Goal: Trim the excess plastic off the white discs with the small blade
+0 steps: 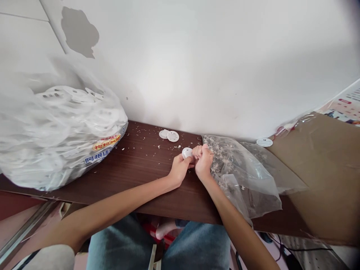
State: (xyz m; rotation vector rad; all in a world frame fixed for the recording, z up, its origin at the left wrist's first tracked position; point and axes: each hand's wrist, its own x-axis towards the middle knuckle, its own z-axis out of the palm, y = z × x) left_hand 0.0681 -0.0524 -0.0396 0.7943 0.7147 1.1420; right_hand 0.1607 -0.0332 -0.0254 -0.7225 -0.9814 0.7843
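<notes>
My left hand [180, 168] is closed on a small white disc [186, 152], pinched between thumb and fingers above the dark wooden table. Right beside it, my right hand [203, 159] is curled with its fingers bunched against the disc's right side; whatever lies inside those fingers is hidden. Just right of my right hand, a clear plastic bag [255, 176] full of small pale bits lies on the table. Behind my hands, near the wall, white round discs [172, 136] overlap, with slots or print on them.
A large clear bag [64, 131] stuffed with white flat pieces stands at the left. Pale scraps litter the dark table [135, 165]. At the right are a cardboard box [323, 172] and another white disc [264, 142]. A white wall [180, 67] rises behind.
</notes>
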